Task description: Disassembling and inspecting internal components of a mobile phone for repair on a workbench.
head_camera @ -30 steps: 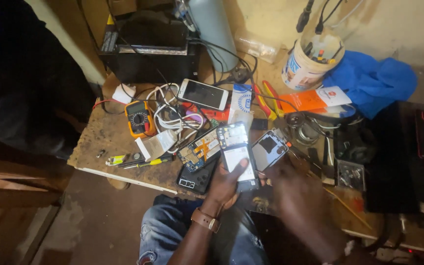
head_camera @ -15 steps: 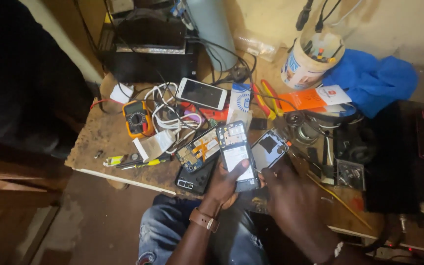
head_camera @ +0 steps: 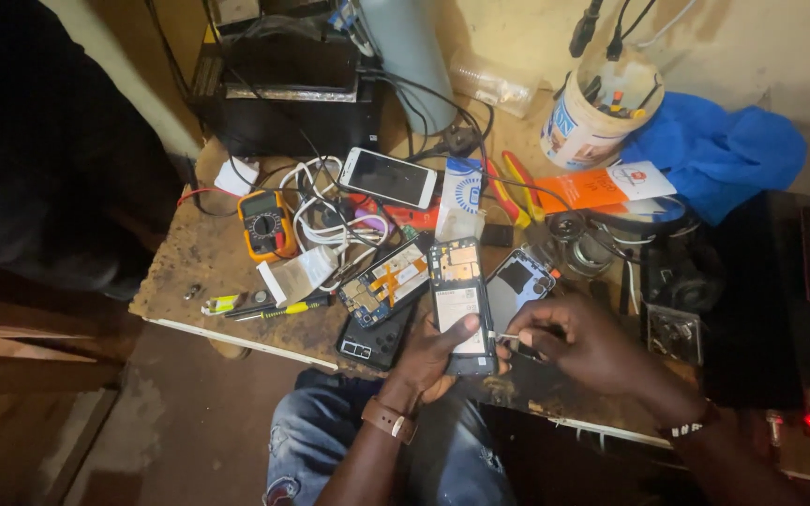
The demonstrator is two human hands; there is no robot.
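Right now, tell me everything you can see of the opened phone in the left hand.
The opened phone is a slim rectangular handset with its back cover off, lying inner side up, long axis roughly upright in the head view. An orange-brown circuit board fills its top part; a pale, whitish battery sits below. The left hand cradles its lower end from beneath, thumb resting across the battery. The right hand brings a thin metal tool to its right edge. It sits over the workbench's front edge.

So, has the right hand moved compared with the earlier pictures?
Yes. The right hand has come left, toward the opened phone held by the left hand; the white phone stays put.
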